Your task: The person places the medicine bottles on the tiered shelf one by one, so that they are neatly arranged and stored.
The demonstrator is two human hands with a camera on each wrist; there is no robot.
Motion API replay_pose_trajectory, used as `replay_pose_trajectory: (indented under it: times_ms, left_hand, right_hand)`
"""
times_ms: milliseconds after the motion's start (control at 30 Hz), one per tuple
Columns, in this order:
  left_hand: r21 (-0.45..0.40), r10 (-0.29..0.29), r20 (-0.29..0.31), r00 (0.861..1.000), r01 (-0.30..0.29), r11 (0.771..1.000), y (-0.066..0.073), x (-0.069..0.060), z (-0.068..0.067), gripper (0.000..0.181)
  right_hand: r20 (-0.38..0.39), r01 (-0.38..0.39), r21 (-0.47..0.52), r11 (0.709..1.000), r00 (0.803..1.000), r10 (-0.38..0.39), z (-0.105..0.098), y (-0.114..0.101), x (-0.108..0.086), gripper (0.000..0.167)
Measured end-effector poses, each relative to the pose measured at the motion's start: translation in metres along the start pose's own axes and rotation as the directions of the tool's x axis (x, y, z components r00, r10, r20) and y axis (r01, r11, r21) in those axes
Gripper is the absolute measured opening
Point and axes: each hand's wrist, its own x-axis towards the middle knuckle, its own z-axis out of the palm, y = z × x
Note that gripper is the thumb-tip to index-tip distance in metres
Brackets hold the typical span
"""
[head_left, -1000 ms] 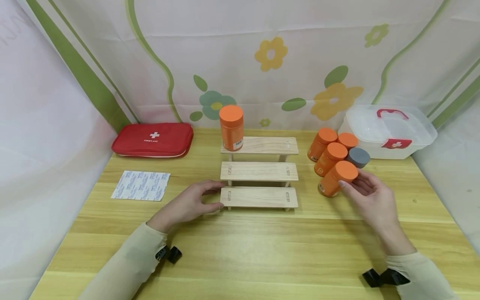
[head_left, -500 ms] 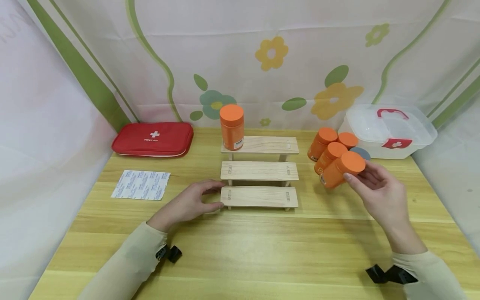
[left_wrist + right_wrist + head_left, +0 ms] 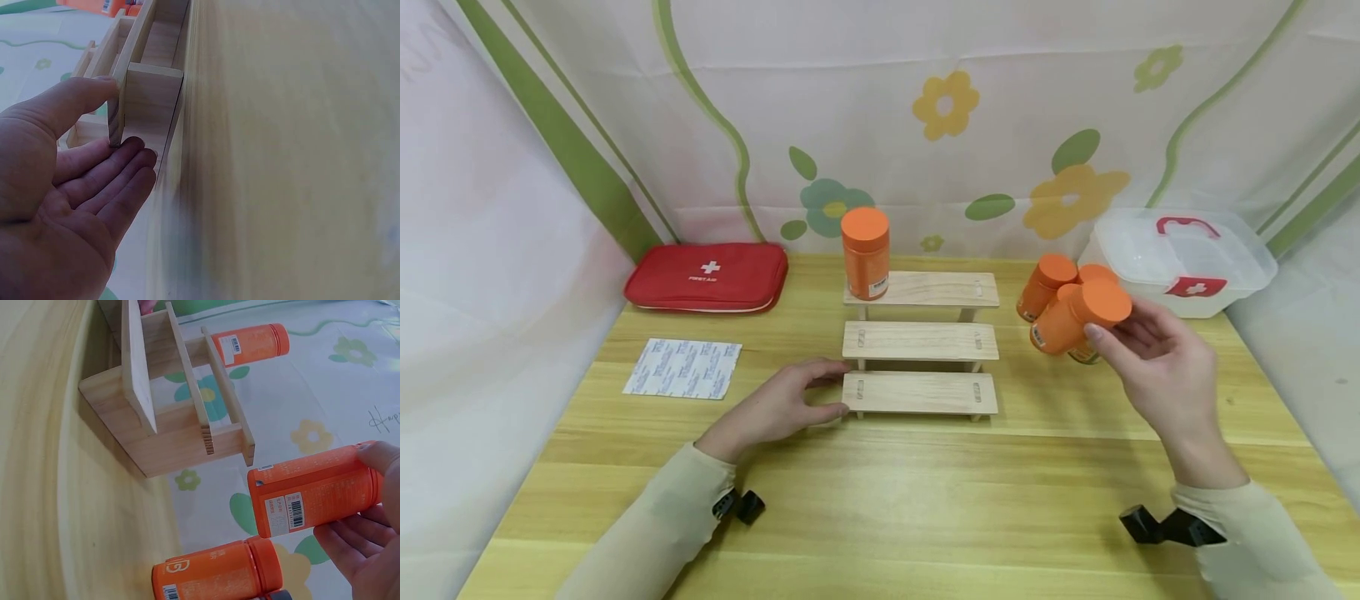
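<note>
My right hand grips an orange jar by its capped end, thumb on the near side. The jar is tilted and lifted off the table; its barcode label shows in the right wrist view. It partly covers several standing jars, among them an orange jar at the left. My left hand pinches the left end of the lowest step of a three-step wooden rack, with the thumb on the board and fingers beneath it in the left wrist view. On the top step, at the left, stands another orange jar.
A red first-aid pouch lies at the back left, with a printed white sheet in front of it. At the back right stands a white box with a translucent lid. A flowered cloth hangs behind the table.
My right hand has raised the orange jar from beside the other jars and tilted it, bringing it in front of them. The left hand has stayed at the rack.
</note>
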Motion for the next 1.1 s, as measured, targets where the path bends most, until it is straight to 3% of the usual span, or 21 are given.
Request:
replay_pose_trajectory:
  times_ms: [100,333,900,1100]
  left_hand:
    - [0.0,0.002,-0.002,1.0,-0.002,1.0,0.0,0.0,0.0,0.059]
    - [-0.004,-0.004,-0.003,1.0,0.004,1.0,0.0,0.0,0.0,0.059]
    - [0.025,-0.004,-0.016,1.0,0.004,1.0,0.0,0.001,0.001,0.058]
    - [0.014,-0.011,-0.011,1.0,0.011,1.0,0.002,0.001,0.001,0.059]
  right_hand:
    - [0.01,0.029,0.026,0.999,1.0,-0.03,0.003,-0.005,0.005,0.053]
    - [0.01,0.08,-0.051,0.996,0.997,-0.08,0.011,-0.016,0.017,0.052]
    - [0.033,0.105,0.219,0.97,0.993,-0.115,0.032,-0.034,0.041,0.049]
    - [0.054,0.104,0.201,0.974,0.992,-0.117,0.041,-0.036,0.048,0.05]
